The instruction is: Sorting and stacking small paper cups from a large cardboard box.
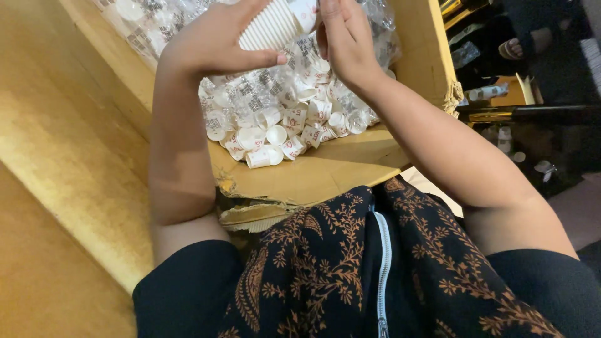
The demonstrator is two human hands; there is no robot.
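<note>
Hands work over an open cardboard box (325, 175) that sits just in front of the person's lap. Left hand (210, 44) is curled around a stack of small white ribbed paper cups (270, 26), thumb pressed under the stack and fingers (250, 9) wrapped over the top, so it has a firm hold on them. Right hand (344, 40) is up against the far end of the same stack, fingers bent down onto the cups near the top edge of the view (grip partly cut off by the frame, so whether it pinches a cup or only touches cannot be told). The stack is held above the box, near its middle. Below it the box is filled with loose small white cups with red print (275, 134), many lying on their sides, and clear plastic wrapping (250, 87) spread over and among them. Box flap nearest the person is torn and crumpled at its left corner. Person wears a dark garment with brown floral pattern (325, 269) and a white zipper (383, 269). Yellowish wooden surface (69, 156) runs along the left side.
</note>
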